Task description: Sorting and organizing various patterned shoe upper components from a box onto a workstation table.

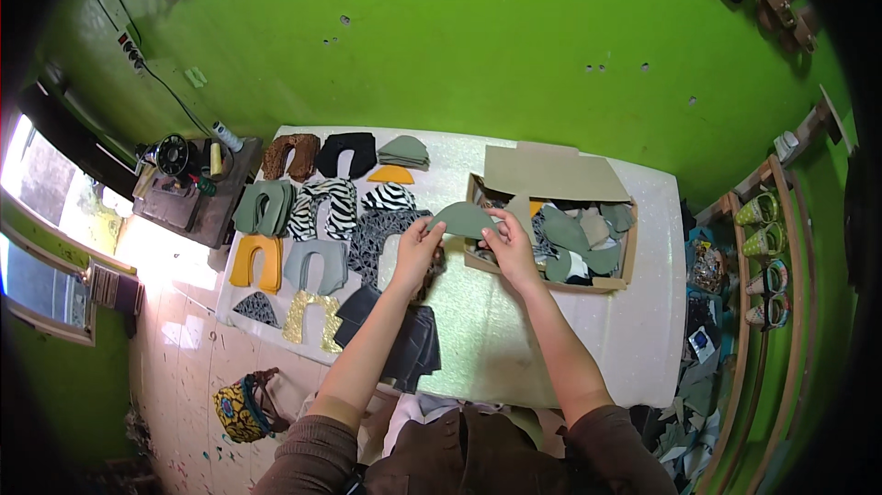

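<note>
Between both hands I hold a sage-green half-moon piece of leather-like material (pixel 466 218), raised above the middle of the white table (pixel 514 348). My left hand (pixel 420 249) pinches its left corner and my right hand (pixel 511 247) grips its right corner. Just right of my hands, an open cardboard box (pixel 628 261) holds mixed scraps, many of them sage green. A stack of similar green half-moons (pixel 404 151) lies at the table's back. Near my left hand are grey-and-black patterned pieces (pixel 372 247), partly covered by that hand, and a zebra-striped half-moon (pixel 390 196).
U-shaped piles in brown leopard (pixel 290 157), black (pixel 346 154), green (pixel 265 208), yellow (pixel 255 262), grey (pixel 316 265) and gold (pixel 310 320) cover the table's left part. Dark pieces (pixel 409 348) lie under my left forearm. A sewing machine (pixel 175 164) stands left; a shoe rack (pixel 776 219) stands right.
</note>
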Available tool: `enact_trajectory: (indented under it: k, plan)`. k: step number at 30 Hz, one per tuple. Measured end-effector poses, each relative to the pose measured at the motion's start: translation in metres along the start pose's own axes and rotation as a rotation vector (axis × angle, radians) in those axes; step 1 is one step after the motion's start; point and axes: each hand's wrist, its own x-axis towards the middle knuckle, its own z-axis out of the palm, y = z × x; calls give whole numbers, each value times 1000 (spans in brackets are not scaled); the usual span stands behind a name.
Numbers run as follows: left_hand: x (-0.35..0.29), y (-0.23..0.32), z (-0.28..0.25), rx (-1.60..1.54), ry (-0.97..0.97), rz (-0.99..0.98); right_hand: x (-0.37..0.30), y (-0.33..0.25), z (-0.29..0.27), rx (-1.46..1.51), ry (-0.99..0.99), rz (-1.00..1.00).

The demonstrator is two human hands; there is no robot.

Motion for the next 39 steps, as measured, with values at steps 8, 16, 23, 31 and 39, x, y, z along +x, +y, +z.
enact_trajectory:
  k: [8, 16, 23, 31, 39]
  plan:
    - [74, 2, -92, 280, 71, 131, 75, 13, 66, -661, 41, -285]
    - [161, 14, -132, 641, 125, 328, 153, 43, 109, -797, 127, -273]
    - [201, 23, -130, 790, 112, 426, 187, 53, 101, -846, 164, -202]
    - [219, 7, -140, 838, 189, 411, 210, 65, 111, -842, 213, -195]
    - [234, 5, -143, 967, 124, 489, 221, 74, 109, -1011, 248, -204]
